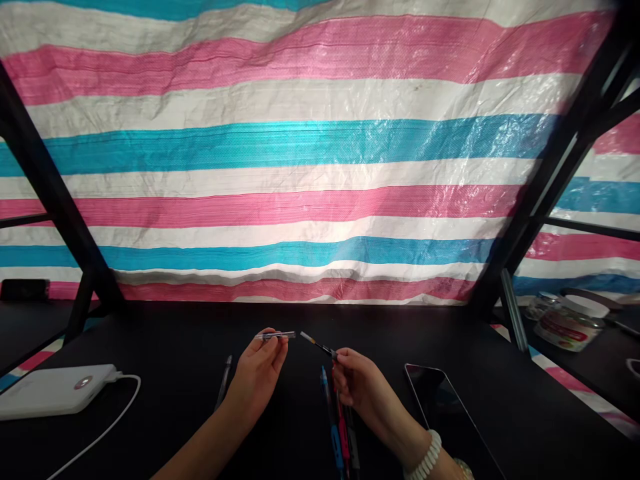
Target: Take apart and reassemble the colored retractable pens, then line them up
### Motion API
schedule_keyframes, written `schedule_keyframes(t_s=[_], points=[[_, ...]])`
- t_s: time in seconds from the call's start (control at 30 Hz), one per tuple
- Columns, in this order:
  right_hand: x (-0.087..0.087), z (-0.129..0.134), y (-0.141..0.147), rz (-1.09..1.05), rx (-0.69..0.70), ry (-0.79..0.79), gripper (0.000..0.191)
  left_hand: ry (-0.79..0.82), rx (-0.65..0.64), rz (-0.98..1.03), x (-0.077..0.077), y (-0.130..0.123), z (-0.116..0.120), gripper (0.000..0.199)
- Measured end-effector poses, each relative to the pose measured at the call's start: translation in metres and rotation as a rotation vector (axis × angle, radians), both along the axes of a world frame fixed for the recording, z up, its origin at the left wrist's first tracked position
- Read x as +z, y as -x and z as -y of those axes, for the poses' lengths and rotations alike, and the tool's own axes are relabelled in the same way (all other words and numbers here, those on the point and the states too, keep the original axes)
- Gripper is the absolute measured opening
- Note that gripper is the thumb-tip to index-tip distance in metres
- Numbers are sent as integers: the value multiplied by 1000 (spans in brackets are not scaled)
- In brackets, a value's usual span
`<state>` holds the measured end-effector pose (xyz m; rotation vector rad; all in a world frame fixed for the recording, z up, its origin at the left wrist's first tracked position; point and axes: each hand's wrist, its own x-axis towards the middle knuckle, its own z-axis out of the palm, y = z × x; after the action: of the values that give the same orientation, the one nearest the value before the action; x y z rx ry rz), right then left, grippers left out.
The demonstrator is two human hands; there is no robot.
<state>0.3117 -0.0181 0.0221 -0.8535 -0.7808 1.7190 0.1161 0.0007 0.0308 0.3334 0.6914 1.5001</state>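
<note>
Pinched in my left hand point(261, 363) is a clear pen barrel point(285, 335), its end pointing right. My right hand point(356, 377) grips a thin pen refill point(316, 343) with a dark section and a pale end. That pale end points at the barrel, with a small gap between them. Below my right hand lie a blue pen point(334, 433), a red pen point(343, 433) and a dark pen point(353, 443), side by side. Another dark pen point(224, 383) rests left of my left wrist.
A white power bank point(55, 392) with a white cable point(117, 421) lies at the left. Right of my right forearm is a phone point(445, 407). Black frame legs flank the black table point(175, 333), a striped sheet point(300, 147) hangs behind, and jars point(570, 327) stand far right.
</note>
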Motion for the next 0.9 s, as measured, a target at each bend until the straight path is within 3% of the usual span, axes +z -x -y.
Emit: schedule_keyframes(t_s=[0.2, 0.37, 0.5, 0.9], points=[[-3, -4, -2, -142, 45, 4, 23, 109, -111, 187, 1, 1, 1, 20], [-4, -5, -3, -213, 49, 9, 34, 110, -175, 197, 0, 1, 3, 16], [0, -1, -3, -237, 38, -33, 30, 77, -227, 189, 1, 1, 3, 12], [3, -3, -3, -192, -179, -63, 34, 4, -285, 137, -5, 0, 6, 10]])
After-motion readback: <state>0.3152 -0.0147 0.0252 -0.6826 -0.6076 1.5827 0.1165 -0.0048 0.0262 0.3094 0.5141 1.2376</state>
